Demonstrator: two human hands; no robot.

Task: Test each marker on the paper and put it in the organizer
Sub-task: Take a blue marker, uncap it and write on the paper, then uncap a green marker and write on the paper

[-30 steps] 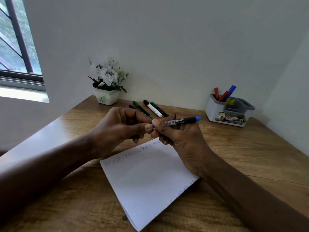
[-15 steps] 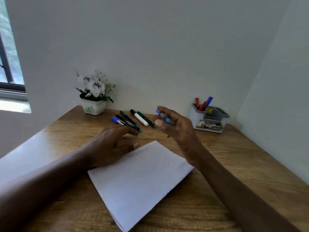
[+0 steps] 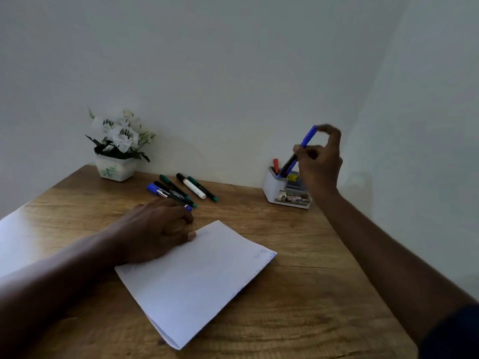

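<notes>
My right hand (image 3: 320,161) is raised over the white organizer (image 3: 272,187) at the back right and pinches a blue-capped marker (image 3: 308,137), tilted with its lower end down in the organizer. A red marker (image 3: 275,164) stands in the organizer too. My left hand (image 3: 158,229) rests on the table at the top left corner of the white paper (image 3: 197,278), fingers loosely bent, holding nothing. Several markers (image 3: 181,190) lie in a row behind it, one white-bodied (image 3: 193,189), the others dark with green or blue caps.
A white pot of white flowers (image 3: 116,151) stands at the back left against the wall. Walls close off the wooden table (image 3: 298,255) at the back and the right. Faint pen marks run along the paper's edges.
My right hand has carried the blue-capped marker from the table's middle to the organizer. My left hand let go of it and dropped onto the paper's corner. The camera has turned right.
</notes>
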